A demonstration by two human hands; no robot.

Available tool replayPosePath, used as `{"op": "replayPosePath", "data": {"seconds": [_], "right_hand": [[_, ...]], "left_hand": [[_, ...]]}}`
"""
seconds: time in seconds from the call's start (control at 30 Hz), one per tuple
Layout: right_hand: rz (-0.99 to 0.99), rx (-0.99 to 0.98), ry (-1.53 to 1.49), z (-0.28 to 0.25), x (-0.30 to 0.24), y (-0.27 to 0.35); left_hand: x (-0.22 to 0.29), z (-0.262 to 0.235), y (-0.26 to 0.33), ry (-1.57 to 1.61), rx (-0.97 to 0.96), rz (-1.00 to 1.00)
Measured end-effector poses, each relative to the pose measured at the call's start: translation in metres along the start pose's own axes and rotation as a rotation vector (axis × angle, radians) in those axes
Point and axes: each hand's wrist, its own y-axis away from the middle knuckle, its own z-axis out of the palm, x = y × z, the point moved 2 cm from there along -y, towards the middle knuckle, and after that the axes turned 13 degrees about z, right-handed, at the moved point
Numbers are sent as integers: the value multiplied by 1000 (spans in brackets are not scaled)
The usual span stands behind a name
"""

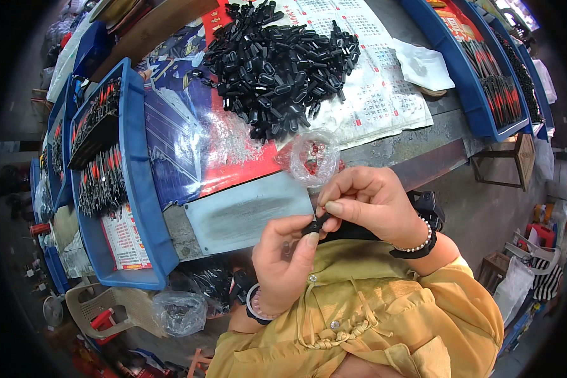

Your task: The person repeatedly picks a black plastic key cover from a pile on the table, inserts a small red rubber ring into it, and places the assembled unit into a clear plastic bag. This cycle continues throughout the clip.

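My left hand [283, 258] and my right hand [368, 200] meet close to my chest, both pinching one small black plastic part [317, 223] between thumbs and fingertips. Just beyond my right hand lies a small clear plastic bag [314, 157] with tiny red and pale bits inside. Farther up the bench sits a large heap of the same black plastic parts [277, 60], spread over printed paper sheets [384, 94]. A grey metal plate [246, 211] lies at the bench edge, left of my hands.
A blue tray [138, 183] with rows of red-and-black pieces stands at the left, more blue trays [466, 82] at the right. A white cloth [425, 66] lies at the back right. Clear bags [179, 310] and a plastic basket [101, 309] sit below the bench.
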Motion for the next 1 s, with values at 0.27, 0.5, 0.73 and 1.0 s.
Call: {"op": "replayPosePath", "data": {"seconds": [0.27,0.5,0.73,1.0], "right_hand": [[-416,109,304,5,13,9],[-643,215,524,11,19,17],[-680,244,634,15,23,13],[-701,317,596,16,17,11]], "left_hand": [[-1,-1,8,45,22,13],[-4,-3,12,-137,-133,188],[-13,-3,18,-61,-40,167],[-8,-6,18,18,24,32]]}}
